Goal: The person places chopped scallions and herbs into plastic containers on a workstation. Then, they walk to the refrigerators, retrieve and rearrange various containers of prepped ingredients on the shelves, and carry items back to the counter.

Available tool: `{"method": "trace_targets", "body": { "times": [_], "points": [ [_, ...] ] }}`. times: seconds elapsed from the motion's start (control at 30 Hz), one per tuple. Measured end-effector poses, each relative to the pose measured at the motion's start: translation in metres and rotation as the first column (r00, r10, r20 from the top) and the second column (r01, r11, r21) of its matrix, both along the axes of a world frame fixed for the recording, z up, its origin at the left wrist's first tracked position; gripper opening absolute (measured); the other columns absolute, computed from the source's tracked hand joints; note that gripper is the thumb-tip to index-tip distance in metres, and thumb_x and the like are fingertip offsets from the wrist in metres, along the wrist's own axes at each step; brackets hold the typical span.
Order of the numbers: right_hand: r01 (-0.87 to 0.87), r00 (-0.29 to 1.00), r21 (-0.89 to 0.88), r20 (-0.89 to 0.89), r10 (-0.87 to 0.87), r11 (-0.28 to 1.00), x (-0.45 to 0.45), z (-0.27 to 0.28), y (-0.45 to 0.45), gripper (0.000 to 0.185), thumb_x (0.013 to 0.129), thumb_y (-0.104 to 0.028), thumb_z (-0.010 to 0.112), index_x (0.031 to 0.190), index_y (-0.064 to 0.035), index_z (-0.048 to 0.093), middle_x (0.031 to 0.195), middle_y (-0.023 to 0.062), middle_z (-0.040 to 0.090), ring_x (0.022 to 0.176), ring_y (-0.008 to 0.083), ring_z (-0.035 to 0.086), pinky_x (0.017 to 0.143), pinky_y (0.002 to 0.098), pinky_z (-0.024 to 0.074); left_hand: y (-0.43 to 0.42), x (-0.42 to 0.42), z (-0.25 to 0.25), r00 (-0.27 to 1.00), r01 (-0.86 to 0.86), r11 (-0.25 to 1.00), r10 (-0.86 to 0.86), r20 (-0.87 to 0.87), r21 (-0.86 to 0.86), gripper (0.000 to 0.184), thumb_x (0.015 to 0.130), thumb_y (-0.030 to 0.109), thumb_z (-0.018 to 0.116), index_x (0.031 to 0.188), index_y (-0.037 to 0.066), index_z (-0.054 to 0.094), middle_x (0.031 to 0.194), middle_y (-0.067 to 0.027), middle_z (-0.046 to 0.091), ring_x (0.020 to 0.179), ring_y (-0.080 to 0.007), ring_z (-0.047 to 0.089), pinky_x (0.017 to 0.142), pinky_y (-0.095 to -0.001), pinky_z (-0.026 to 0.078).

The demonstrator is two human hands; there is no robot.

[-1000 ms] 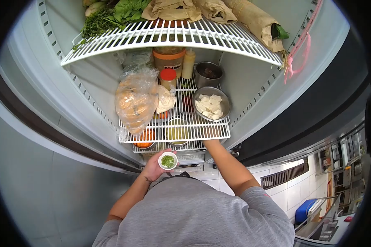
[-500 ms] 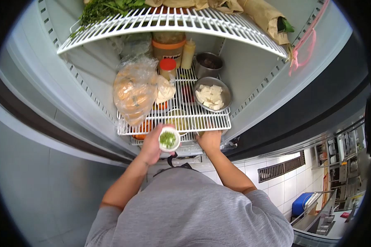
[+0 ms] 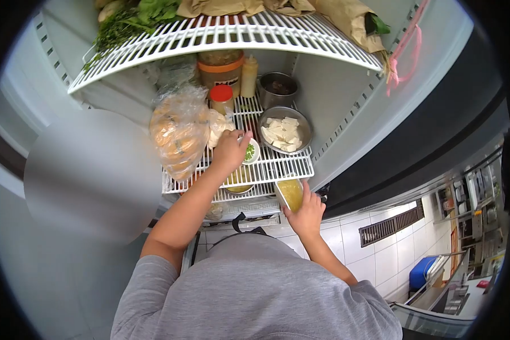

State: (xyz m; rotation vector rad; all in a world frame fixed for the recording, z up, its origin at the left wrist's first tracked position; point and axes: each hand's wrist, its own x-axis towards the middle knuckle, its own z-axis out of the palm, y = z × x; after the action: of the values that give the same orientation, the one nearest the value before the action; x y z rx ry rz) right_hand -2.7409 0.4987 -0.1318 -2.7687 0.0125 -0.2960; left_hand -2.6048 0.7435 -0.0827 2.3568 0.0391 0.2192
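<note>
My left hand (image 3: 230, 151) is closed on the near side of a small white bowl (image 3: 251, 152) of chopped green herbs, at the middle wire shelf (image 3: 266, 170) of the fridge. In my right hand (image 3: 306, 213) is a white rectangular container (image 3: 290, 195) with yellow contents, just below that shelf's front edge. Right of the small bowl stands a steel bowl (image 3: 306, 131) with white chunks. A knotted pale bag (image 3: 218, 127) lies just beyond my left hand, beside a large clear bag of round orange-brown items (image 3: 178, 136).
Behind are a red-lidded jar (image 3: 221, 98), a squeeze bottle (image 3: 249, 76), an orange-rimmed tub (image 3: 220, 69) and a steel pot (image 3: 277, 88). The upper shelf (image 3: 221, 39) holds greens and paper bundles. A steel bowl (image 3: 239, 189) sits below the middle shelf.
My left hand has moved forward with the small bowl onto the middle shelf. My right hand has drawn the yellow-filled container out from below that shelf, toward me.
</note>
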Motion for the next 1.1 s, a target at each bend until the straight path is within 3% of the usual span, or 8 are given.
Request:
{"method": "trace_targets", "body": {
  "times": [0.07, 0.13, 0.17, 0.37, 0.57, 0.7, 0.83, 1.1],
  "points": [
    [-0.02, 1.0, 0.026, -0.003, 0.02, 0.999, -0.013, 0.005, -0.014, 0.096, 0.067, -0.032, 0.082, 0.147, -0.0059, 0.035, 0.109, 0.0168, 0.057, 0.103, 0.0335, 0.053, 0.088, 0.0449, 0.0355, -0.002, -0.007, 0.009, 0.995, 0.094, 0.992, -0.09, -0.048, 0.081, 0.078, 0.085, 0.057, 0.064, 0.138, 0.002, 0.049, 0.13, -0.0222, 0.052, 0.127, -0.0378, 0.046, 0.106, -0.0444, 0.039],
    [0.022, 1.0, 0.029, -0.006, -0.022, 0.999, -0.031, 0.013, -0.025, 0.096, 0.066, -0.031, 0.082, 0.146, -0.0061, 0.036, 0.108, 0.0158, 0.057, 0.103, 0.033, 0.053, 0.088, 0.0447, 0.0358, -0.004, -0.017, 0.018, 0.978, 0.205, 0.941, -0.209, -0.013, 0.271, 0.085, 0.076, 0.048, 0.078, 0.14, 0.001, 0.046, 0.131, -0.0226, 0.053, 0.123, -0.0371, 0.051, 0.106, -0.0409, 0.041],
    [0.043, 0.999, 0.039, -0.029, -0.042, 0.998, -0.039, 0.017, -0.03, 0.096, 0.066, -0.031, 0.082, 0.146, -0.0061, 0.036, 0.107, 0.0154, 0.057, 0.102, 0.0327, 0.053, 0.088, 0.0446, 0.0359, -0.004, -0.019, 0.021, 0.969, 0.246, 0.932, -0.24, -0.057, 0.267, 0.089, 0.068, 0.033, 0.085, 0.14, 0.001, 0.044, 0.129, -0.022, 0.054, 0.122, -0.0371, 0.051, 0.106, -0.0403, 0.04],
    [0.296, 0.955, 0.075, -0.003, -0.297, 0.952, -0.084, 0.012, -0.072, 0.096, 0.065, -0.031, 0.082, 0.146, -0.0064, 0.037, 0.104, 0.0138, 0.058, 0.099, 0.0312, 0.054, 0.085, 0.044, 0.0363, -0.006, -0.039, 0.028, 0.939, 0.319, 0.943, -0.328, 0.104, 0.093, 0.086, 0.062, 0.012, 0.084, 0.139, 0.002, 0.046, 0.126, -0.0226, 0.056, 0.12, -0.0375, 0.053, 0.104, -0.042, 0.042],
    [0.544, 0.833, 0.078, 0.066, -0.549, 0.836, -0.113, 0.005, -0.158, 0.093, 0.065, -0.029, 0.082, 0.145, -0.0075, 0.039, 0.102, 0.0136, 0.059, 0.099, 0.0309, 0.054, 0.085, 0.0442, 0.0365, -0.068, -0.095, 0.094, 0.789, 0.615, 0.78, -0.606, -0.105, 0.119, 0.091, 0.054, 0.01, 0.089, 0.136, 0.003, 0.051, 0.118, -0.0192, 0.061, 0.111, -0.0357, 0.06, 0.097, -0.0405, 0.047],
    [0.66, 0.742, 0.103, 0.068, -0.667, 0.744, -0.132, 0.019, -0.233, 0.094, 0.063, -0.027, 0.084, 0.144, -0.0092, 0.041, 0.106, 0.0127, 0.06, 0.101, 0.031, 0.053, 0.089, 0.0436, 0.0362, -0.164, -0.111, 0.091, 0.58, 0.792, 0.609, -0.774, -0.253, -0.046, 0.095, 0.051, 0.013, 0.092, 0.136, 0.005, 0.051, 0.12, -0.0185, 0.062, 0.111, -0.0345, 0.061, 0.096, -0.0399, 0.048],
    [0.735, 0.653, 0.144, 0.115, -0.749, 0.663, -0.146, 0.046, -0.303, 0.094, 0.061, -0.023, 0.083, 0.145, -0.011, 0.04, 0.104, 0.0119, 0.058, 0.1, 0.0308, 0.051, 0.089, 0.0439, 0.0359, -0.272, -0.118, 0.075, 0.411, 0.895, 0.439, -0.88, -0.237, -0.08, 0.097, 0.051, 0.016, 0.094, 0.137, 0.004, 0.05, 0.126, -0.0193, 0.06, 0.116, -0.0351, 0.06, 0.097, -0.0393, 0.048],
    [0.81, 0.481, 0.228, 0.268, -0.835, 0.54, -0.148, 0.084, -0.466, 0.094, 0.062, -0.023, 0.082, 0.145, -0.0108, 0.04, 0.105, 0.0117, 0.057, 0.099, 0.0307, 0.051, 0.086, 0.0431, 0.0368, -0.48, -0.121, 0.065, 0.191, 0.981, 0.192, -0.973, -0.13, 0.004, 0.095, 0.056, 0.017, 0.091, 0.139, 0.005, 0.047, 0.121, -0.0177, 0.058, 0.113, -0.035, 0.059, 0.095, -0.0403, 0.048]
  ]
}}
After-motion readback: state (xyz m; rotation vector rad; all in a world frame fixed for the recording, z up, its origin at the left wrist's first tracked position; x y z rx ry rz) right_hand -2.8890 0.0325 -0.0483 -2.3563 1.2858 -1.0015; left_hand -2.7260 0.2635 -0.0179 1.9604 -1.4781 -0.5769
